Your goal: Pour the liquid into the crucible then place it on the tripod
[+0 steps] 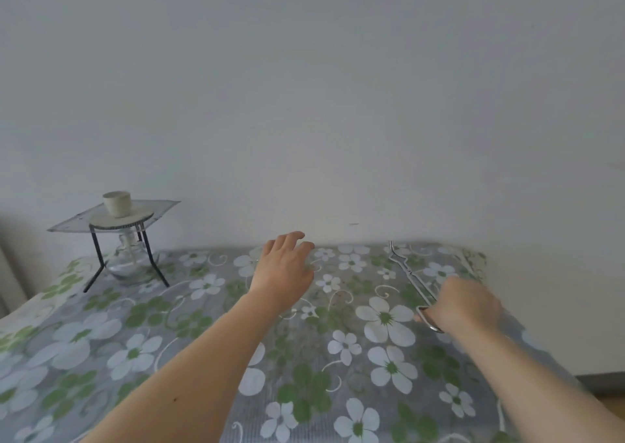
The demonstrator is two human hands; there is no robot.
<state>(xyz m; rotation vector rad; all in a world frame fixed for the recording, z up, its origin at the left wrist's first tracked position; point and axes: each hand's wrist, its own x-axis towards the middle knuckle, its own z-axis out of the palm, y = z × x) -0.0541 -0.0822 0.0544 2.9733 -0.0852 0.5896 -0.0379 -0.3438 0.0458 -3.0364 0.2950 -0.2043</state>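
Note:
A small white crucible [117, 203] stands upright on a wire gauze [72, 222] that lies on a black tripod [95, 261] at the far left. A clear glass burner [127, 262] sits under the tripod. My left hand [285, 266] hovers over the middle of the table, fingers apart, holding nothing. My right hand [464, 304] is at the right, its fingers closed around the handle loops of metal tongs [407, 273], whose tips point away toward the wall. Any vessel of liquid is out of sight.
The table carries a grey cloth with white and green flowers [385, 320]. A plain wall [338, 104] rises right behind the table's back edge. The table's right edge drops off beside my right forearm.

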